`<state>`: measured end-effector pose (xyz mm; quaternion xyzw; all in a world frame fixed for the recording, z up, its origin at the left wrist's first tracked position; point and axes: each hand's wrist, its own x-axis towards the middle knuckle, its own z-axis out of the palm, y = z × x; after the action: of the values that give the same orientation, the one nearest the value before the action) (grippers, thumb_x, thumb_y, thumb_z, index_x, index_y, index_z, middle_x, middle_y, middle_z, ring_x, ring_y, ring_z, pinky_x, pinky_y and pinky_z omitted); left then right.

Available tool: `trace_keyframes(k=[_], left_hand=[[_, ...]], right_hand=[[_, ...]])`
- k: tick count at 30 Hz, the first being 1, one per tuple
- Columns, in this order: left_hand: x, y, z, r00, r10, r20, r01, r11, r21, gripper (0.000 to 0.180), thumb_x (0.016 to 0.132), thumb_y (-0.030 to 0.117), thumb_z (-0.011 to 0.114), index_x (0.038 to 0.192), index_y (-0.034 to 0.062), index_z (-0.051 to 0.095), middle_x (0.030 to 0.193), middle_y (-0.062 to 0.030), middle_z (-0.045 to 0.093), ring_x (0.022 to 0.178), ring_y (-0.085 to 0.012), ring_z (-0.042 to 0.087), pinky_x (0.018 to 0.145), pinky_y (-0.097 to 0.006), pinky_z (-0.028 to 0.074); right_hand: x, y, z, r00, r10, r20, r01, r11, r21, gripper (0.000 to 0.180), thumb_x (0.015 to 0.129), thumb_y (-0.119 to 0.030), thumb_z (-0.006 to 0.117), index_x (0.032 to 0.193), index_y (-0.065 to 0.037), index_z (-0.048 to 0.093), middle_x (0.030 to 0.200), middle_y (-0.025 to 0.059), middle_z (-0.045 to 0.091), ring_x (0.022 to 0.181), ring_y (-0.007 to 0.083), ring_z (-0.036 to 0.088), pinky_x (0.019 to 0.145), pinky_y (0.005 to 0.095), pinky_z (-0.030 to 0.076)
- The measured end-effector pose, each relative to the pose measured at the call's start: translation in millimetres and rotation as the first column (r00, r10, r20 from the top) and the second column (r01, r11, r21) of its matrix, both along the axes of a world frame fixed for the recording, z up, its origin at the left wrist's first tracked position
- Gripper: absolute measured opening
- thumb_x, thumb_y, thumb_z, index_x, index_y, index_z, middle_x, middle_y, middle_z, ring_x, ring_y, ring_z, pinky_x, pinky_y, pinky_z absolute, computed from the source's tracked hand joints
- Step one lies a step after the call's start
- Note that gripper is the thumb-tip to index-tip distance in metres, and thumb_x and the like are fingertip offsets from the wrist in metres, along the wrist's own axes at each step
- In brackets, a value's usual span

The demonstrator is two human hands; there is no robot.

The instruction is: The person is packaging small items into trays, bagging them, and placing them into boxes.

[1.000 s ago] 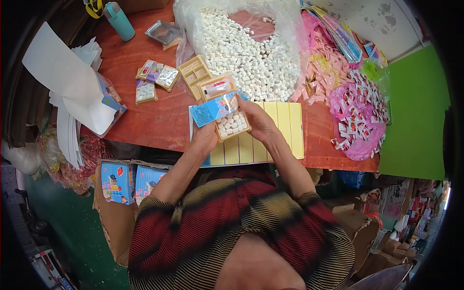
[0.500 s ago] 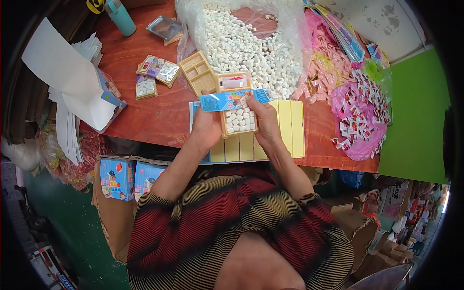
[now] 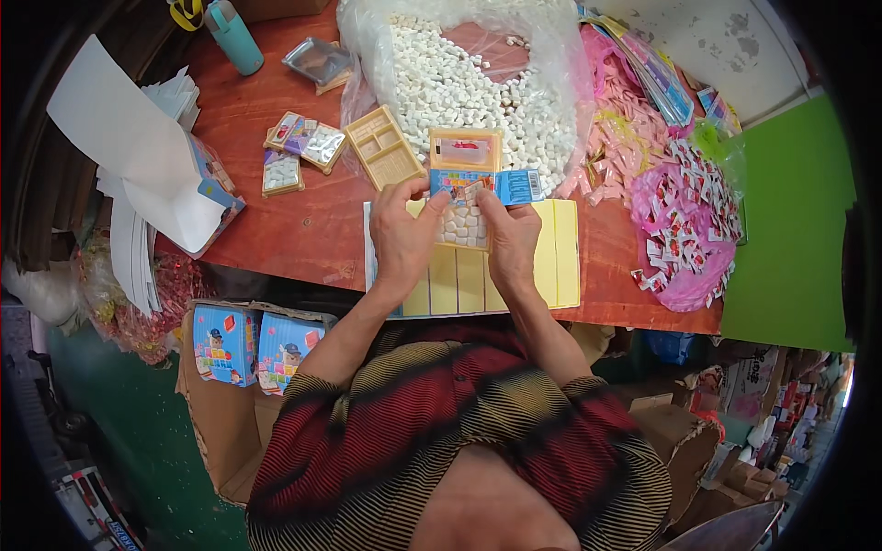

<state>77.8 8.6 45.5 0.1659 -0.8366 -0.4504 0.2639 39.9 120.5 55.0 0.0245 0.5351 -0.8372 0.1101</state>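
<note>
Nearest: brown corrugated cardboard box [image 3: 220, 450] at left, below the table's front edge, with two blue printed cartons [image 3: 225, 344] standing in it. Next, reddish wooden table [image 3: 308, 248]; a flat yellow board with thin dark lines [image 3: 444, 285] lies along its front edge. Over the board's far edge, a beige rectangular plastic tray [image 3: 498, 151] is held between both hands, its near part filled with small white pieces [image 3: 461, 223]. Left hand [image 3: 404, 237]: fingers closed on the tray's left side, thumb on top. Right hand [image 3: 514, 243]: fingers drawn in at the right side, thumb pressing the blue printed card sleeve [image 3: 521, 186], whose loose end juts out right. Room to the left: red tabletop shows between board and white-lined printed carton [image 3: 209, 179]. To the right, a narrower strip, then pink bag of small packets [image 3: 689, 216]. Beyond: beige compartmented plastic tray [image 3: 392, 165] close by the left fingers, contact unclear; farther, heap of white pieces on clear plastic sheeting [image 3: 441, 92], crowding the tray's far side
</note>
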Motion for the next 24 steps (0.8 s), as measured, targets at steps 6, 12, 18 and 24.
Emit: trace_keyframes(k=[6, 12, 18, 24], left_hand=[[-7, -13, 4, 0.916, -0.374, -0.147, 0.301, 0.396, 0.867, 0.022, 0.078, 0.010, 0.053, 0.096, -0.0016, 0.054, 0.091, -0.0050, 0.057, 0.076, -0.0083, 0.054, 0.070, -0.021, 0.043], [-3, -7, 1, 0.949, -0.186, -0.255, 0.300, 0.280, 0.912, 0.020, 0.079, 0.007, 0.049, 0.098, -0.0013, 0.052, 0.090, -0.0052, 0.058, 0.077, -0.0104, 0.055, 0.070, -0.022, 0.044], [5, -7, -12, 0.961, -0.175, -0.212, 0.266, 0.398, 0.878, 0.018, 0.079, 0.007, 0.050, 0.095, 0.0004, 0.054, 0.089, -0.0032, 0.057, 0.077, -0.0107, 0.054, 0.071, -0.022, 0.043], [10, -15, -11, 0.814, -0.405, -0.416, 0.476, 0.876, 0.078, 0.016, 0.071, 0.000, 0.054, 0.087, 0.0030, 0.056, 0.086, -0.0051, 0.056, 0.091, -0.0230, 0.050, 0.081, -0.032, 0.037]], right_hand=[[-3, 5, 0, 0.997, 0.055, -0.058, -0.053, 0.998, 0.035, 0.017, 0.075, -0.008, 0.055, 0.086, 0.004, 0.055, 0.079, 0.0090, 0.059, 0.067, 0.0119, 0.056, 0.063, 0.0230, 0.045], [-20, 12, -23, 0.945, 0.314, 0.091, -0.301, 0.945, -0.130, 0.019, 0.077, -0.012, 0.052, 0.090, 0.001, 0.051, 0.087, 0.0070, 0.056, 0.079, 0.0129, 0.053, 0.071, 0.0251, 0.042], [0, 14, -8, 0.624, 0.130, -0.771, 0.482, 0.712, 0.510, 0.032, 0.069, -0.003, 0.059, 0.099, 0.000, 0.049, 0.092, 0.0083, 0.051, 0.089, 0.0176, 0.046, 0.078, 0.0295, 0.036], [0, 21, -1, 0.689, 0.297, -0.661, -0.019, 0.920, 0.393, 0.027, 0.069, -0.002, 0.058, 0.096, -0.001, 0.054, 0.094, 0.0091, 0.054, 0.090, 0.0229, 0.047, 0.080, 0.0321, 0.037]])
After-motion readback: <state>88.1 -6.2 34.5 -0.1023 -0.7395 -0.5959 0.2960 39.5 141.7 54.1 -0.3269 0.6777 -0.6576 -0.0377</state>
